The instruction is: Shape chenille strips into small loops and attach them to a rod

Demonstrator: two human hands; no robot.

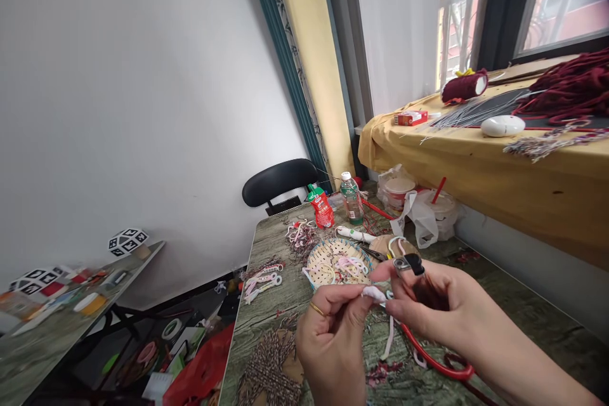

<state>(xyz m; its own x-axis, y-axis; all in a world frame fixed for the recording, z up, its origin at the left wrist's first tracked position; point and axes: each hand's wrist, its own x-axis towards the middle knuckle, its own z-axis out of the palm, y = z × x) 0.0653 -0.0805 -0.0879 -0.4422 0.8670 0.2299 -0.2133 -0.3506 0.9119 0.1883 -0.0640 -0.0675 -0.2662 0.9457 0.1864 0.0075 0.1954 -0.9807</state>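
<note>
My left hand (335,330), with a gold ring on one finger, pinches one end of a short white-and-pale-pink piece of yarn cord (374,294). At the cord's other end are the fingertips of my right hand (423,295), closed around it. A black and metal clip-like ring (409,264) sits on a right finger. A loose pale strand (389,339) lies below the hands. Behind them, a round woven basket (320,260) holds pink, white and yellow cord pieces. Under my right wrist curves a glossy red loop (442,365).
A card wound with brown speckled yarn (269,368) lies at the near left, and finished-looking pastel cords (261,282) beyond it. A red pouch (322,208), a bottle (351,200) and bagged cups (431,209) stand at the back. A yellow-covered ledge (476,177) rises at right.
</note>
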